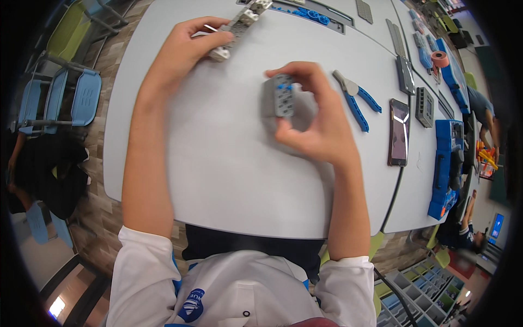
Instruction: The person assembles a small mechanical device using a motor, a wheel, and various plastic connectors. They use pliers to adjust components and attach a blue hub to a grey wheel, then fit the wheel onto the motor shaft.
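Observation:
My right hand (pixel 316 117) holds a small grey block with blue pegs (pixel 279 97) just above the grey table (pixel 229 180), fingers curled round its top and bottom. At the far side of the table my left hand (pixel 182 46) grips one end of a long grey and white strip of building parts (pixel 239 26) that runs up and to the right. The two hands are about a hand's width apart.
Blue-handled pliers (pixel 355 98) lie right of my right hand, then a dark phone (pixel 399 132) with a cable. Blue trays (pixel 445 163) and grey parts (pixel 424 107) sit further right. Blue and green chairs (pixel 65 92) stand at the left. Another person (pixel 485 111) is at the right edge.

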`<act>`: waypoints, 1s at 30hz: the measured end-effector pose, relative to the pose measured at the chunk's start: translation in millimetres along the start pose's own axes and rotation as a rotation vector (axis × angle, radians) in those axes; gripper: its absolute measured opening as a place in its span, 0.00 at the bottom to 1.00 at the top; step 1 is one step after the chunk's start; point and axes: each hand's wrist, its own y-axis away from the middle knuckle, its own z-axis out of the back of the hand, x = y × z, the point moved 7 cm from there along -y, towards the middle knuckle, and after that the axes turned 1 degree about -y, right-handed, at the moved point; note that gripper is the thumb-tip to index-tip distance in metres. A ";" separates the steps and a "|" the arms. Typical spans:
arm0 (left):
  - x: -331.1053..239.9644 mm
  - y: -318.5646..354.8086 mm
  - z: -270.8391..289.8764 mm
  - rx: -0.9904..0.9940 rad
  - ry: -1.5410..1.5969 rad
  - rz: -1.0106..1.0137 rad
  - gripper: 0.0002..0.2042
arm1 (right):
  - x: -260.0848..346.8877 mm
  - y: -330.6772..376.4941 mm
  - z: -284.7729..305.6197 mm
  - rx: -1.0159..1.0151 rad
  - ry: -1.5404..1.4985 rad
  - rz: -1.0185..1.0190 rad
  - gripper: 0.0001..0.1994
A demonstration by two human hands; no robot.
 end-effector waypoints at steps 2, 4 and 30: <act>4.4 -0.8 12.2 -0.041 -0.132 0.026 0.24 | -4.4 2.0 -13.9 0.091 0.009 -0.031 0.32; 5.9 -1.3 16.6 -0.019 -0.110 0.010 0.24 | -8.5 1.7 -23.8 0.150 -0.023 -0.062 0.32; -57.4 44.9 -60.0 0.521 -0.452 -0.456 0.30 | -3.6 -2.0 30.2 -0.254 0.061 -0.103 0.05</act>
